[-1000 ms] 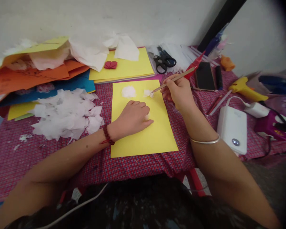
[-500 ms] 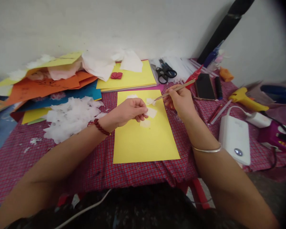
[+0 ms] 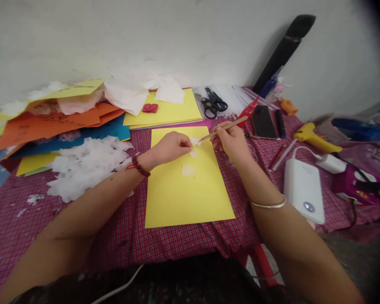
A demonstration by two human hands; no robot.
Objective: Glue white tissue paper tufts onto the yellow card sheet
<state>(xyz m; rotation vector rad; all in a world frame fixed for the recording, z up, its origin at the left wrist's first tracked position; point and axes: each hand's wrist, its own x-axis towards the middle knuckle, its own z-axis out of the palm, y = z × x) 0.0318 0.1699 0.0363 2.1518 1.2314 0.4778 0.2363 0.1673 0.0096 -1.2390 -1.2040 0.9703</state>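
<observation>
Right hand (image 3: 231,144) gripped stick (image 3: 237,123), tip at tissue tuft (image 3: 195,141) on yellow sheet (image 3: 190,202); left hand (image 3: 169,148) pinched closed, contents unclear. Tuft looked unfinished; white square (image 3: 188,170), tissue heap (image 3: 85,164) lay unused.

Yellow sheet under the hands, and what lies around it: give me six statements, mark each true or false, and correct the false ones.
1. The right hand holds a thin stick. True.
2. The left hand rests on the white paper pile. False: the left hand is over the yellow sheet.
3. The white paper pile lies left of the yellow sheet. True.
4. The black scissors lie on the yellow sheet. False: the black scissors lie beyond its far edge.
5. The phone lies left of the black scissors. False: the phone is to their right.
6. The glue gun is yellow. True.
</observation>
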